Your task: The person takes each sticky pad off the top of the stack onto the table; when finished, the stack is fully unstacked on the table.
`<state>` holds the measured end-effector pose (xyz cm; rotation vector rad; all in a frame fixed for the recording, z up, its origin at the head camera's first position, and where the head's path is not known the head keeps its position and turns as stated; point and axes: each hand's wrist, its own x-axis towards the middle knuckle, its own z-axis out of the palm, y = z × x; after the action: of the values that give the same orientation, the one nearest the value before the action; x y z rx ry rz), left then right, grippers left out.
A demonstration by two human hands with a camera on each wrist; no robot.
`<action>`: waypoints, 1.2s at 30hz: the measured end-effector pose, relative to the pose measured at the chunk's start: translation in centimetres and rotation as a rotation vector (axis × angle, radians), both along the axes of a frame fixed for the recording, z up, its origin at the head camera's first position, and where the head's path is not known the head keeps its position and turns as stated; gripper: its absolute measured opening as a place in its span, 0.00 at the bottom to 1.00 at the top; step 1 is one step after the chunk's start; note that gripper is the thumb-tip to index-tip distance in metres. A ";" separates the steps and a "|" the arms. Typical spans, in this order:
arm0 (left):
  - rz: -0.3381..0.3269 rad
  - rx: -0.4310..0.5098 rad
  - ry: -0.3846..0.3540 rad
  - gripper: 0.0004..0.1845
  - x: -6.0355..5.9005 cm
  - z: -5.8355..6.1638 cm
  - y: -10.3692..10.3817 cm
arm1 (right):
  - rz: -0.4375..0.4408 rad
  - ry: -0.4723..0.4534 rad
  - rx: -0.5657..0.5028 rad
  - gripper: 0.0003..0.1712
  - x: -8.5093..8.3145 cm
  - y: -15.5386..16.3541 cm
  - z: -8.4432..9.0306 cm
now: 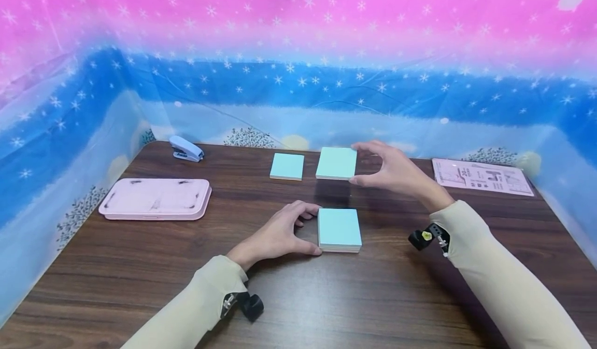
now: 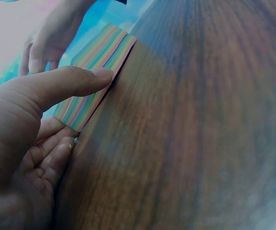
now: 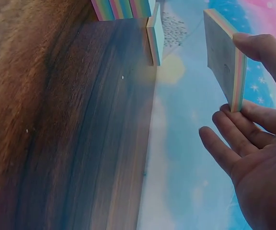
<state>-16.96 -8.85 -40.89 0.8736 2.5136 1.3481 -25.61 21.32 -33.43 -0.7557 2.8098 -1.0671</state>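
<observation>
Holding a lifted pad [image 1: 336,163] by its right edge between thumb and fingertips, the right hand [image 1: 396,173] hovers above the far middle of the table [image 1: 140,266]; head view. The left hand [image 1: 280,235] rests on the wood and pinches the left edge of the near pad [image 1: 339,229], thumb at the near corner, fingers at the far corner. That near pad lies flat at table centre. 1 more pad, the far pad [image 1: 286,166], lies flat just left of the lifted one. Stapler [image 1: 185,149] at far left; pink tray [image 1: 156,198] at left; printed sheet [image 1: 482,176] at far right.

Left wrist view: thumb [image 2: 66,84] pressed on the striped side of the near pad [image 2: 97,72], curled fingers [image 2: 56,153] beneath against its edge. Right hand [image 2: 49,40] visible beyond.

Right wrist view: lifted pad [image 3: 224,57] clear of the table, thumb [image 3: 267,52] on 1 edge, fingers [image 3: 248,122] on the opposite edge. Far pad [image 3: 155,36] and near pad [image 3: 121,8] remain on the wood.
</observation>
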 end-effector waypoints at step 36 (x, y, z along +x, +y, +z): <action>-0.002 -0.008 0.002 0.43 -0.1 -0.1 -0.2 | -0.004 -0.088 0.000 0.50 -3.6 -1.3 -3.2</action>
<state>-17.06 -9.02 -40.99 0.8763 2.5173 1.3364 -29.23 20.00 -36.59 -0.6857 2.7389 -1.0730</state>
